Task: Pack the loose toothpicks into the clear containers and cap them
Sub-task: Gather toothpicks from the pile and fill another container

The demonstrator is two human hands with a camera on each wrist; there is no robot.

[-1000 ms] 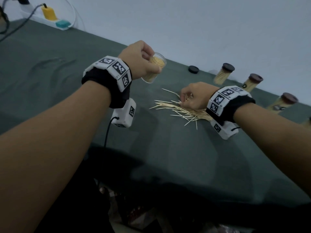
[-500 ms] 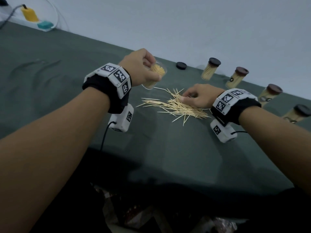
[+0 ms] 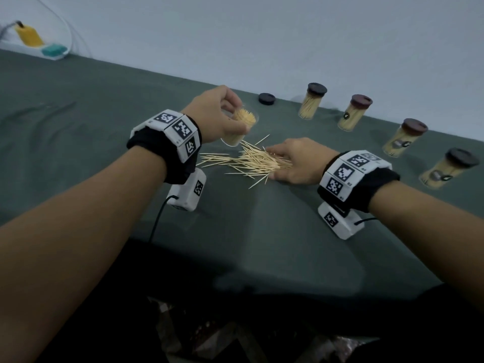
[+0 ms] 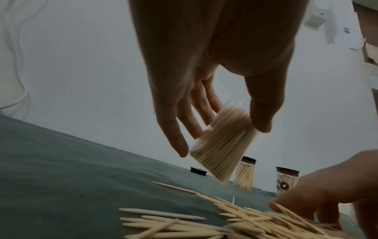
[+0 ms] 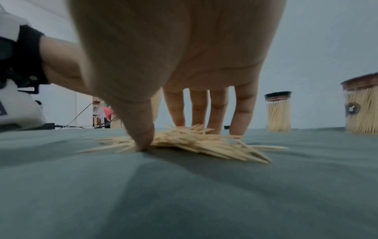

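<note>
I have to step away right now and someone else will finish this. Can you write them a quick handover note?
Left hand: holds the open container, nearly full and tilted, above the table.
Right hand: fingers spread straight over the loose toothpicks on the green cloth, thumb tip on the cloth beside them.
Done: four capped containers stand in a row toward the wall.
Left: gather the pile into the open container, then fit the loose cap that lies near the wall.

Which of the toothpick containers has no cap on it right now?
The clear container that the left hand holds tilted above the loose toothpicks. Its mouth is open, while the four containers along the wall wear dark caps.
</note>
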